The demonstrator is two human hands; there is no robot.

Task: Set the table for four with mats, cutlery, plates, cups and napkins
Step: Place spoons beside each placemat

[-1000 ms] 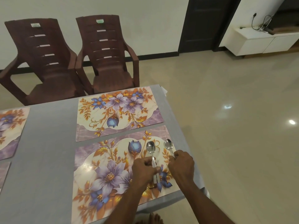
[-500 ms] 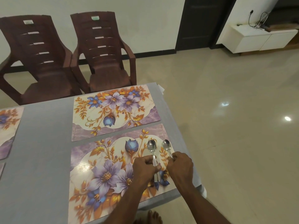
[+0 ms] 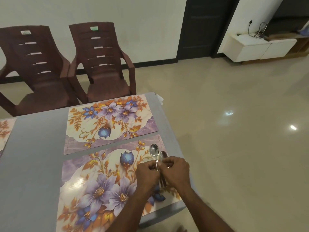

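Pinching slim, stiff, slippery polished steel spoons (image 3: 154, 152) by their handles — left hand (image 3: 147, 173) and right hand (image 3: 175, 171) — over near floral placemat (image 3: 93, 190).

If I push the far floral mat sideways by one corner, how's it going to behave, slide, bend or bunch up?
The far mat lies thin and flat on the grey table, so it is probably light and would slide easily. Nothing rests on it, so little would hold it down. Its glossy look suggests a semi-stiff sheet: it would likely pivot about the pushed corner, perhaps flexing slightly, rather than bunch.
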